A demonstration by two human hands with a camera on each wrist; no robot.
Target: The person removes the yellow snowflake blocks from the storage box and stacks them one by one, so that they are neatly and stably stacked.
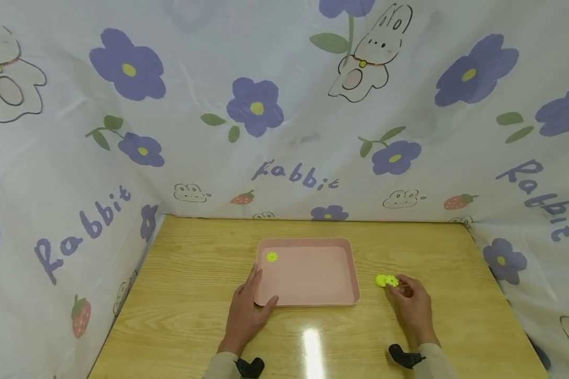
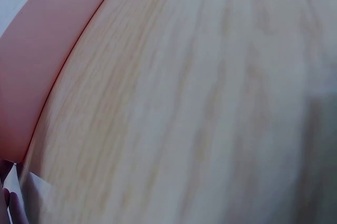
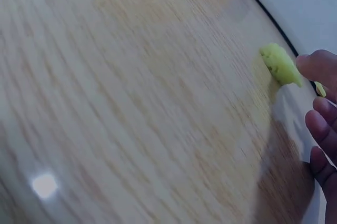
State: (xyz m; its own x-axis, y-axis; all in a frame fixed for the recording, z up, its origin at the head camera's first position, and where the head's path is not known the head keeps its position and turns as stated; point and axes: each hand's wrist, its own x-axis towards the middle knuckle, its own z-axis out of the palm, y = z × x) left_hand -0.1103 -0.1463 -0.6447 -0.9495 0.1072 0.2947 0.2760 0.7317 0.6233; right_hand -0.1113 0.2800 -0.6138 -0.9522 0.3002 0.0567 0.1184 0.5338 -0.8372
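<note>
A shallow pink rectangular tray (image 1: 308, 273) lies on the table, with one yellow flower-shaped piece (image 1: 272, 257) in its far left corner. My left hand (image 1: 247, 310) rests against the tray's near left corner, fingers fairly straight along the left side and thumb by the front rim. Right of the tray, my right hand (image 1: 413, 305) pinches another yellow flower-shaped piece (image 1: 392, 281) between thumb and finger. Close beside it is a pile of yellow pieces (image 1: 381, 280). In the right wrist view the pile (image 3: 279, 65) stands near the thumb; the pinched piece is mostly hidden.
A wooden table (image 1: 194, 268) carries everything. White cloth (image 1: 284, 152) printed with rabbits and purple flowers hangs behind and along both sides. Black wrist devices (image 1: 404, 357) sit on both wrists. A bright light reflection (image 1: 313, 352) falls near the table's front.
</note>
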